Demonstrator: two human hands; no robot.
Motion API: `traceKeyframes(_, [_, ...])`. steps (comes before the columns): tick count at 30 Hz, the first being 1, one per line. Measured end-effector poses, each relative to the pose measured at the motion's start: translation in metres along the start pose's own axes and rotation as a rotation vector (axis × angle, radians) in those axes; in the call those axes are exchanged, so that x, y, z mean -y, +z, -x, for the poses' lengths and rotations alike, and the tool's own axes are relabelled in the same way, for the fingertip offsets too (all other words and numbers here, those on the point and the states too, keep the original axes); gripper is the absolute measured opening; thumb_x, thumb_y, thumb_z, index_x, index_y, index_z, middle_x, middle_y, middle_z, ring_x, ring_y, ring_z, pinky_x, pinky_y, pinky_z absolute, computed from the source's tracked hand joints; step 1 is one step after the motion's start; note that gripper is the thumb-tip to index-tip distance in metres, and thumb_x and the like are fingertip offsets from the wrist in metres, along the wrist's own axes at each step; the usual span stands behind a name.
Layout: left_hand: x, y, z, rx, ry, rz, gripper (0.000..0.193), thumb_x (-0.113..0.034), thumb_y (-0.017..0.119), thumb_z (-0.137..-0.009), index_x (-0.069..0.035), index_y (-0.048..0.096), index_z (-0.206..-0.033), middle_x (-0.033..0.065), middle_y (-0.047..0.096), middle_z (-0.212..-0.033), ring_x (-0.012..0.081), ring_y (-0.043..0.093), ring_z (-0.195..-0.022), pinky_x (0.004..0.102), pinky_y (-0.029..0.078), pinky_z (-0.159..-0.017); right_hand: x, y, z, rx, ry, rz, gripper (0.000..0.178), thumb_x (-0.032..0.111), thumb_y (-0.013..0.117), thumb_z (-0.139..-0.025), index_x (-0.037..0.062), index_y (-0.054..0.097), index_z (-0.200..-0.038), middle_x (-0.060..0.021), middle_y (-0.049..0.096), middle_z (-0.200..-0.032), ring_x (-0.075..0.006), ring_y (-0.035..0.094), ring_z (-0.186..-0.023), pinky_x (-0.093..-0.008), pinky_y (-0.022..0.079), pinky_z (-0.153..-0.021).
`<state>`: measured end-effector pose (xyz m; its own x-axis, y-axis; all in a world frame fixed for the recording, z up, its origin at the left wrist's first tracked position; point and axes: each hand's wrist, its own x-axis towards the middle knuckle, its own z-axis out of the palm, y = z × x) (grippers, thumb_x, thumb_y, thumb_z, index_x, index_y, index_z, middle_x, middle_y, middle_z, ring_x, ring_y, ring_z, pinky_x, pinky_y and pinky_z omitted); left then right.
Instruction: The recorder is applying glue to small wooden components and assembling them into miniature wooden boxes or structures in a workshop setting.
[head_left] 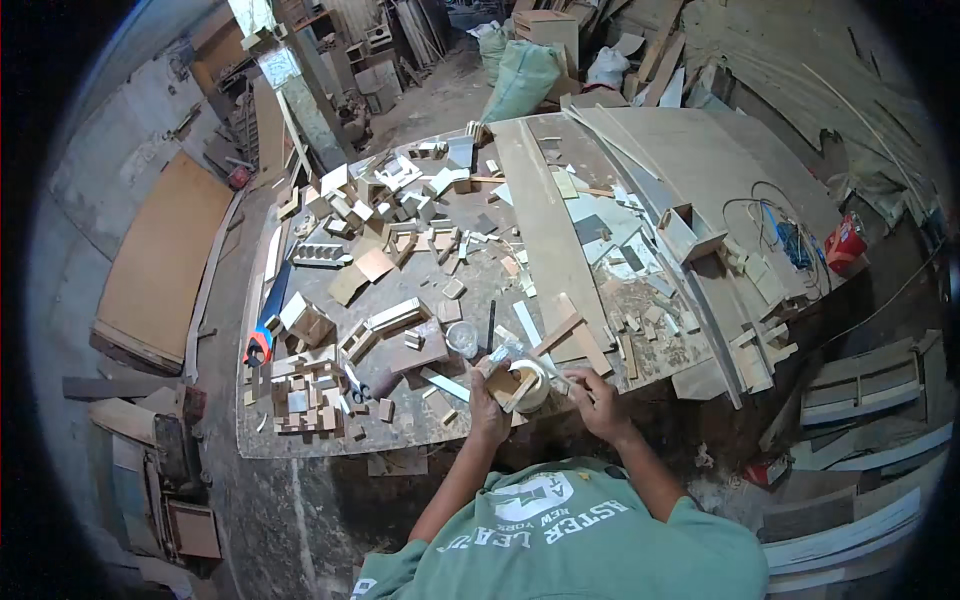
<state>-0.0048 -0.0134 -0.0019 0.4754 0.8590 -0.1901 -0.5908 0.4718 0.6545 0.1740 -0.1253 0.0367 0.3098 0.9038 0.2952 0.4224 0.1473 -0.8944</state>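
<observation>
My left hand (487, 408) is closed around a small wooden box-like piece (507, 388), held up at the table's near edge. My right hand (598, 404) pinches a thin pale stick-like thing (557, 373) that points toward the wooden piece; its exact kind is too small to make out. Between the hands, partly hidden behind the wooden piece, stands a round white tub (537, 392). Just beyond my left hand are a clear plastic cup (462, 339) and a dark slim rod (491, 325). Scissors (355, 384) lie farther left.
The worktable (400, 440) carries many wood offcuts and small wooden boxes (305, 320). A handsaw with an orange-blue handle (259, 346) lies at the left edge. A long board (545, 215) and a long metal strip (690, 310) cross the table. A red can (846, 243) stands right.
</observation>
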Motion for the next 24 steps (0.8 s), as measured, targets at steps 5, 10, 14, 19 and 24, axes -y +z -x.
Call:
traceKeyframes(5, [0.001, -0.003, 0.0, -0.005, 0.042, 0.019, 0.054, -0.055, 0.042, -0.099, -0.01, 0.051, -0.126, 0.0088, 0.063, -0.111, 0.0219, 0.063, -0.096, 0.0416, 0.054, -0.086, 0.012, -0.005, 0.005, -0.011, 0.043, -0.066, 0.022, 0.011, 0.052, -0.096, 0.0015, 0.058, -0.115, -0.0163, 0.066, -0.098, -0.0257, 0.067, -0.087, -0.0341, 0.051, -0.073])
traceKeyframes(10, [0.002, -0.013, 0.001, 0.006, -0.047, -0.026, 0.05, -0.054, 0.044, -0.099, -0.011, 0.052, -0.123, 0.0083, 0.063, -0.109, 0.022, 0.063, -0.096, 0.0415, 0.054, -0.085, 0.007, -0.005, 0.004, 0.049, -0.064, 0.037, 0.022, 0.011, 0.051, -0.097, 0.0012, 0.058, -0.115, -0.0158, 0.067, -0.1, -0.0266, 0.067, -0.087, -0.0341, 0.052, -0.074])
traceKeyframes(14, [0.001, 0.0, 0.003, -0.027, 0.027, -0.008, 0.053, -0.056, 0.044, -0.098, -0.007, 0.054, -0.119, 0.0087, 0.063, -0.106, 0.0215, 0.063, -0.094, 0.0398, 0.053, -0.086, 0.001, -0.008, 0.006, -0.029, 0.066, -0.003, 0.021, 0.01, 0.051, -0.096, 0.0013, 0.059, -0.114, -0.0172, 0.066, -0.101, -0.0271, 0.067, -0.088, -0.0342, 0.052, -0.076])
traceKeyframes(19, [-0.005, 0.004, 0.006, -0.029, -0.043, -0.103, 0.062, -0.062, 0.038, -0.097, -0.007, 0.055, -0.12, 0.0083, 0.063, -0.106, 0.0236, 0.061, -0.097, 0.0435, 0.052, -0.092, 0.01, -0.002, 0.009, 0.026, -0.087, 0.002, 0.021, 0.011, 0.051, -0.096, 0.0011, 0.058, -0.114, -0.0182, 0.066, -0.101, -0.0279, 0.068, -0.091, -0.0356, 0.052, -0.076])
traceKeyframes(24, [0.002, -0.001, -0.002, -0.015, 0.04, -0.037, 0.055, -0.055, 0.043, -0.099, -0.006, 0.053, -0.121, 0.0098, 0.063, -0.107, 0.0222, 0.063, -0.096, 0.0393, 0.053, -0.088, 0.009, -0.011, 0.005, -0.021, 0.035, -0.019, 0.02, 0.01, 0.052, -0.096, 0.0009, 0.058, -0.113, -0.0189, 0.066, -0.101, -0.0311, 0.068, -0.092, -0.0361, 0.052, -0.077])
